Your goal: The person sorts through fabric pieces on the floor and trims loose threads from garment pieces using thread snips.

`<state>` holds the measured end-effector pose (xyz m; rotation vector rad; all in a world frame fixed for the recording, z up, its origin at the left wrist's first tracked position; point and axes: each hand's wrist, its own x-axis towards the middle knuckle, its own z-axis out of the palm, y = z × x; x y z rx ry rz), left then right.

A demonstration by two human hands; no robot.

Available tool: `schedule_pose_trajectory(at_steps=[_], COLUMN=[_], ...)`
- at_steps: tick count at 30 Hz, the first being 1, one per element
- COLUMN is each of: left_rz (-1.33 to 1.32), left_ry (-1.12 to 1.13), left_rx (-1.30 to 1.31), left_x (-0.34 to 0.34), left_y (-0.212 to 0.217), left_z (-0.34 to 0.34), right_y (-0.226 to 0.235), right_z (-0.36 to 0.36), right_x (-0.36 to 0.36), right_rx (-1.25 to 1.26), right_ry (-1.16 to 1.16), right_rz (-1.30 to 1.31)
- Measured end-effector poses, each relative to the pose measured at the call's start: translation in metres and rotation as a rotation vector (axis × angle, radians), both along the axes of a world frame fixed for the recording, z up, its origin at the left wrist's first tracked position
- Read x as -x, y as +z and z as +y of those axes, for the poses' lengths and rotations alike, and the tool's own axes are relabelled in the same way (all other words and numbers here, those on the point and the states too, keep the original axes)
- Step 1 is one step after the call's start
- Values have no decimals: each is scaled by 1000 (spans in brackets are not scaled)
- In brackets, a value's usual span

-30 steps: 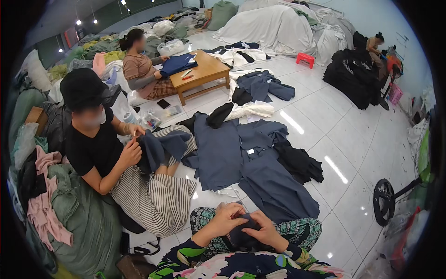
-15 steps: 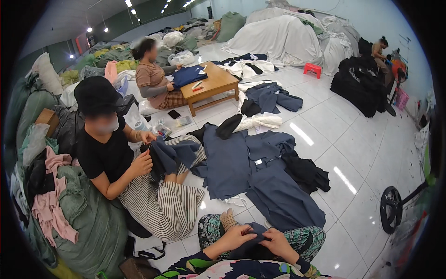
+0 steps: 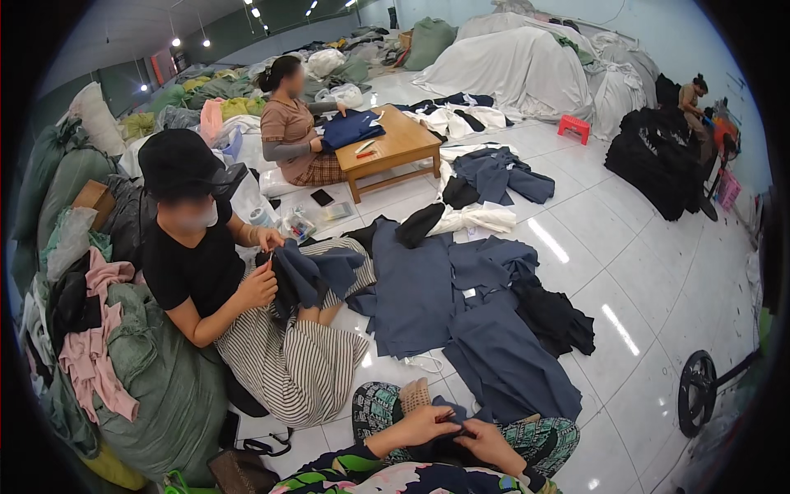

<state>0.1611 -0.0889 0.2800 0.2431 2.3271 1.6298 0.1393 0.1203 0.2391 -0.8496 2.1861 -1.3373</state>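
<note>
Low over my crossed legs, my left hand pinches a dark grey-blue piece of cloth between thumb and fingers. My right hand grips the same cloth just to the right, fingertips close to those of the left. Folds of it hang down between the hands, and part is hidden behind them. Spread on the floor ahead lie dark grey-blue garments, one large panel reaching to my right knee. A black garment lies at their right side.
A co-worker in a striped skirt sits close at left, working on grey-blue cloth. Beyond, another person sits at a low wooden table with a navy garment. Stuffed green sacks line the left; a black wheel stands at right.
The whole view has shifted, so the room sits further right in the picture. My right hand has come slightly nearer to me. Both hands keep hold of the cloth.
</note>
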Motion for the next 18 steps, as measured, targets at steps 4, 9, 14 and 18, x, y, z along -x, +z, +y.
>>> schedule_pose_trajectory(at_steps=[4,9,14,18], left_rz=[6,-28,-85,-105], left_ry=[79,104,23,32], left_rx=[-46,-45,-99,-217], left_x=[17,13,-2,2], left_y=[15,27,13,16], left_z=[-9,-15,4,6], right_y=[45,35,4,8], right_z=[-8,-10,-21,-12], right_x=[25,11,-5,5], right_rx=[20,235,294,306], right_ry=[-8,-43,-99,-136], right_rz=[-4,-523,-889,-810])
